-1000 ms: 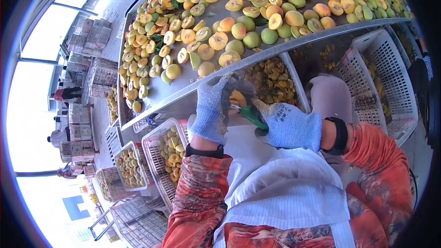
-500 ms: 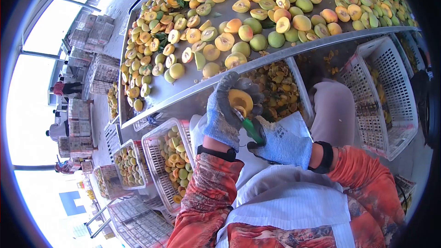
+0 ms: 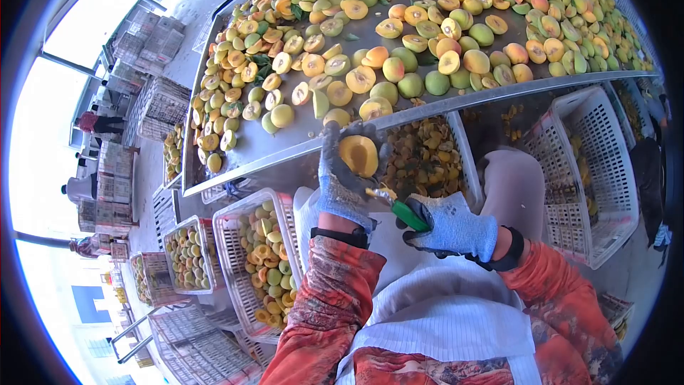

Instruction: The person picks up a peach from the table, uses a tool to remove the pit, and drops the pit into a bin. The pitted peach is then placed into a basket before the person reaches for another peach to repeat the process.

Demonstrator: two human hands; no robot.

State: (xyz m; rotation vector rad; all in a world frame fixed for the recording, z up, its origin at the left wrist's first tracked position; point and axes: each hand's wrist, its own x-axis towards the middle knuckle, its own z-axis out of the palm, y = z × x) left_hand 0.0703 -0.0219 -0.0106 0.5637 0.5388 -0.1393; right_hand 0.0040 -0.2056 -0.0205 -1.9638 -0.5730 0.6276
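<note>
My left hand [image 3: 340,184], in a blue knit glove with a dark grey coated palm, holds a yellow peach half [image 3: 358,155] with its hollowed cut face turned up. My right hand [image 3: 456,225], gloved alike, is closed round the green handle of a pitting tool [image 3: 409,215]. The tool's metal tip points toward the peach half, just below it and apart from it, with a bit of yellow flesh on it. Both hands are over my lap, in front of the metal table's edge [image 3: 427,110].
Halved peaches [image 3: 342,64] cover much of the metal table. A container of peach scraps [image 3: 427,153] is under its edge. White crates of peaches [image 3: 267,264] stand at left, a white basket [image 3: 591,171] at right. Stacked crates [image 3: 160,107] and other people [image 3: 100,122] are farther off.
The tool's tip has come out of the peach half, and my right hand has moved right and down. More of the hollowed cut face now shows in my left hand.
</note>
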